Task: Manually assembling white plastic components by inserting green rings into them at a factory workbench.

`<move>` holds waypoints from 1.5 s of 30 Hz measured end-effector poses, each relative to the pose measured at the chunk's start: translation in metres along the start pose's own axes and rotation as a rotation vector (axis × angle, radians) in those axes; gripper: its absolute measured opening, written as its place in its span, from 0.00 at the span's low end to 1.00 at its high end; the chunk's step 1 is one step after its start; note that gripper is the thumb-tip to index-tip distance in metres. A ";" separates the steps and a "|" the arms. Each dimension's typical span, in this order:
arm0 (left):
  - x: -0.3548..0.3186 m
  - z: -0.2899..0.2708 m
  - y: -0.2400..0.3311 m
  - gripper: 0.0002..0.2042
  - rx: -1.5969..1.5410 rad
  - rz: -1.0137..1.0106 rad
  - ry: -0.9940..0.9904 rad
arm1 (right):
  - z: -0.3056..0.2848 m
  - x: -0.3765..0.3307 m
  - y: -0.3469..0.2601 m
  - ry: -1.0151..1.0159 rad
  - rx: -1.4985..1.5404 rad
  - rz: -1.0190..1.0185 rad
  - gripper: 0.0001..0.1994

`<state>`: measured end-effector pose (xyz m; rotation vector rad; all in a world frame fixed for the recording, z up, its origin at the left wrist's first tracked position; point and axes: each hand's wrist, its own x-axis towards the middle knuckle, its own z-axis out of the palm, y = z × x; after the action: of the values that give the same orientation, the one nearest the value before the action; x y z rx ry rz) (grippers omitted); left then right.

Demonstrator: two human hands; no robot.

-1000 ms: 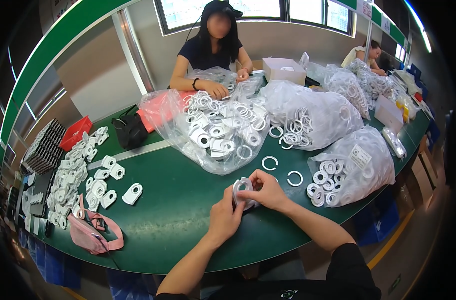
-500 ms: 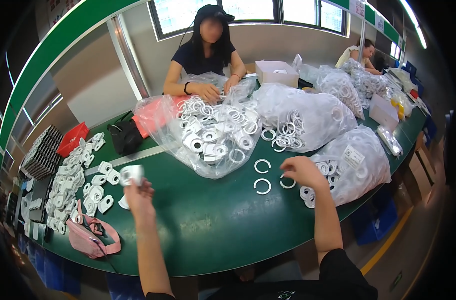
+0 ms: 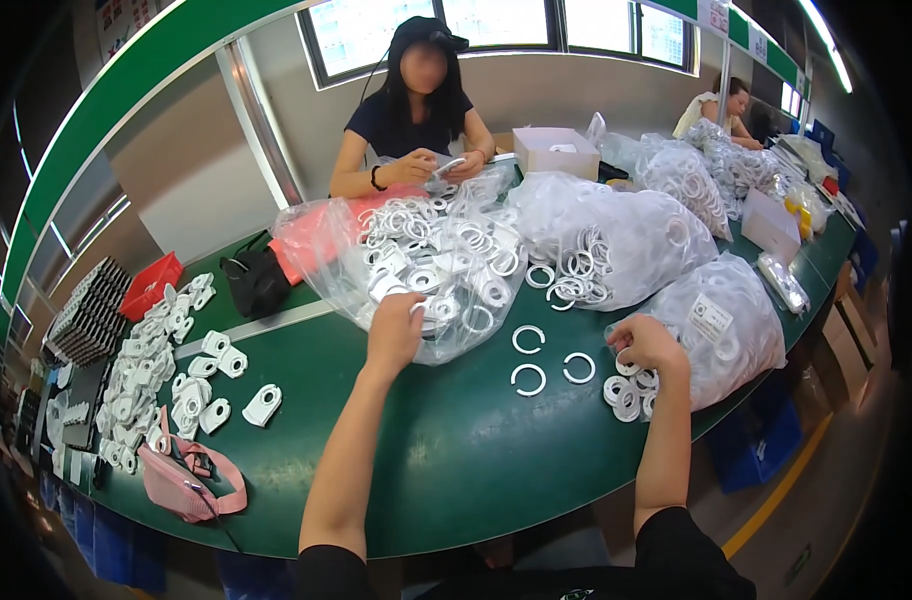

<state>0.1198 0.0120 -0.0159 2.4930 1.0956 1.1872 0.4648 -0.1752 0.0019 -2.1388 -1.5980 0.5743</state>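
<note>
My left hand [image 3: 394, 335] reaches to the near edge of a clear plastic bag [image 3: 326, 275] heaped with white plastic parts [image 3: 423, 279]. Its fingers are closed among the parts; what they grip is partly hidden. On the right, my right hand [image 3: 651, 345] is over a small pile of white rings [image 3: 628, 400] at the mouth of another filled bag [image 3: 726, 350]. Its fingers are curled at the top of the pile, and I cannot make out what is in them. Between my hands lie three open white rings [image 3: 529, 380], apart from each other.
A single white plate part [image 3: 263, 405] lies left, beside a large heap of similar parts [image 3: 131, 385]. A pink bag [image 3: 181, 480], black pouch [image 3: 253, 280] and red bin [image 3: 151, 284] stand around it. Across the table, a co-worker [image 3: 416, 130] handles a white part.
My left hand has swung from the left side, where it held a white part, to the middle bag. My right hand has moved from a loose ring to the ring pile.
</note>
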 end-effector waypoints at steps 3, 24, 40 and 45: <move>0.012 0.028 -0.023 0.10 0.194 0.049 -0.202 | 0.003 0.003 -0.003 0.034 0.034 -0.044 0.15; -0.061 -0.016 0.089 0.07 -1.189 -0.775 0.087 | 0.060 0.002 -0.105 0.804 0.397 -0.899 0.10; -0.108 -0.005 0.089 0.16 -1.566 -1.005 -0.241 | 0.084 0.004 -0.096 0.120 0.187 -0.825 0.09; -0.105 -0.008 0.095 0.15 -1.517 -0.980 -0.273 | 0.085 0.009 -0.080 -0.019 -0.022 -0.647 0.05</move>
<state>0.1228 -0.1281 -0.0328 0.7382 0.6574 0.7464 0.3572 -0.1397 -0.0257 -1.4873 -2.1587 0.3581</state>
